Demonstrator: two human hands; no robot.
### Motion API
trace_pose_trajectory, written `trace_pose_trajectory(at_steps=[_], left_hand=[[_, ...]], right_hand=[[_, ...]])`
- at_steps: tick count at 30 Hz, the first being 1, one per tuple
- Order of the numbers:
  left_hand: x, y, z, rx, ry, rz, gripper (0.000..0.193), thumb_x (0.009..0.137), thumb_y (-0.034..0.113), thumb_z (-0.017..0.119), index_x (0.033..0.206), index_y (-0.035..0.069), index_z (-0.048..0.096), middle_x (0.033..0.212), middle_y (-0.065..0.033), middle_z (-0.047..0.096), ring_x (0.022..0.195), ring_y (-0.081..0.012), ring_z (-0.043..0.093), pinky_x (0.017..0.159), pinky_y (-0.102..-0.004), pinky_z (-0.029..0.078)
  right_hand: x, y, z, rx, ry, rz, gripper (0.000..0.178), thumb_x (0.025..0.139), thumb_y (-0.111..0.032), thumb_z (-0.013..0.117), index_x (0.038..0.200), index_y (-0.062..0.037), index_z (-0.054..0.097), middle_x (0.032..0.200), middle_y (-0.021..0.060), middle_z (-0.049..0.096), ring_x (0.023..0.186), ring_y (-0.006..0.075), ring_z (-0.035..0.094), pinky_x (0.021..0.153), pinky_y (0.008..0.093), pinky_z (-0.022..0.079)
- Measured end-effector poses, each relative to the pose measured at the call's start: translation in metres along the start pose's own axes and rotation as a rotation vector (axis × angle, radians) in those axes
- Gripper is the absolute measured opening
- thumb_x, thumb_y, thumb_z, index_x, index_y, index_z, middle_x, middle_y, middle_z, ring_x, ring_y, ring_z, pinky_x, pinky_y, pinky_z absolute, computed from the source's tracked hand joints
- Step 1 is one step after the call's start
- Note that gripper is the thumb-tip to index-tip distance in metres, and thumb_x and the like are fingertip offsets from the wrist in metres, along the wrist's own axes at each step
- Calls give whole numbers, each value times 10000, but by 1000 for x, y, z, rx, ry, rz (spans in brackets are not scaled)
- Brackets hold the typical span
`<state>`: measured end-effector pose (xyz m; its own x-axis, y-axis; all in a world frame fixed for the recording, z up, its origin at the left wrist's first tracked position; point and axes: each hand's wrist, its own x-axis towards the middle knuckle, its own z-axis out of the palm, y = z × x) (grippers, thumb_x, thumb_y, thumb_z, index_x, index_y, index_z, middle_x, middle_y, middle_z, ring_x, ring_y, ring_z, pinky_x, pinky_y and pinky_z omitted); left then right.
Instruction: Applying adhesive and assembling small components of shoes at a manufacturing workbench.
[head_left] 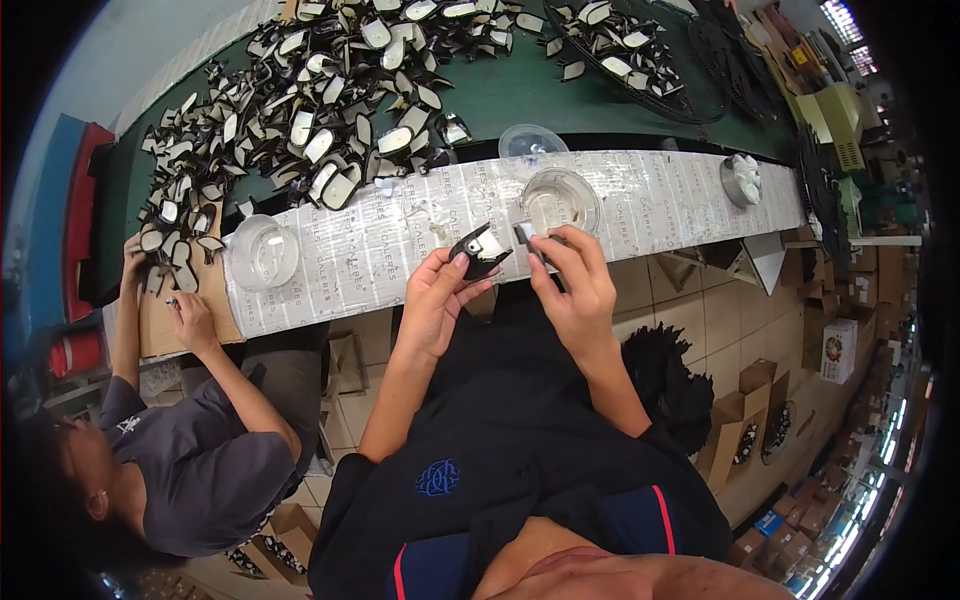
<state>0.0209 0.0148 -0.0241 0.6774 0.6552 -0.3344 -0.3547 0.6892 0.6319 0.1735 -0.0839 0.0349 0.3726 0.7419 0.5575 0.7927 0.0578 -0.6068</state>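
Note:
My left hand (432, 300) is closed on a black shoe part (478, 252) with a pale lining, held up just above the near edge of the work surface. To its right, my right hand (578, 290) pinches a small dark flat piece (526, 238) with a light patch, between thumb and forefinger. The two pieces are close together but apart. Just beyond my right fingers stands a clear round bowl (590, 190), partly hidden by them; its contents are too small to name.
A large heap of similar black-and-white shoe parts (320, 145) covers the green belt (500, 100). A clear tub (262, 252), a clear lid (533, 140) and a cup of white wads (741, 182) rest on the papered ledge (400, 215). At left, a co-worker (205, 460) handles parts over cardboard.

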Motion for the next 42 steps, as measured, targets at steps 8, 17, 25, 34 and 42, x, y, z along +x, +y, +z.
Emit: trace_pose_trajectory(at_steps=[8,17,25,34,42], left_hand=[[-5,1,-3,-58,-45,-15,238,978,176,567,1151,16,537,1117,-149,650,1024,-255,663,834,-332,562],[-17,5,16,-564,-532,-47,376,941,168,624,1253,62,444,1150,-128,566,1045,-305,624,807,-390,586],[20,9,72,-838,-820,-209,345,906,124,671,1164,107,443,1046,-61,540,1020,-293,630,815,-445,570],[70,12,80,-503,-570,-127,466,849,105,730,1210,84,437,1098,-92,566,1074,-336,626,837,-424,584],[77,33,62,-82,-397,46,463,879,155,704,1245,52,441,1233,-148,590,1164,-319,592,948,-401,527]], right_hand=[[3,10,-14,26,127,117,241,802,26,720,1036,-6,673,1056,132,600,828,216,649,678,289,556],[1,19,-42,171,400,194,206,862,39,652,1068,28,645,1152,131,572,978,173,598,681,239,549],[7,56,-69,118,475,267,206,877,39,636,1083,40,632,1170,134,568,989,178,601,707,256,560],[32,54,-86,157,555,310,261,847,35,665,1102,30,610,1175,161,569,978,202,616,711,264,559],[59,-3,-36,93,170,-247,388,745,9,750,1113,-28,633,1168,179,592,877,290,677,691,320,574]])
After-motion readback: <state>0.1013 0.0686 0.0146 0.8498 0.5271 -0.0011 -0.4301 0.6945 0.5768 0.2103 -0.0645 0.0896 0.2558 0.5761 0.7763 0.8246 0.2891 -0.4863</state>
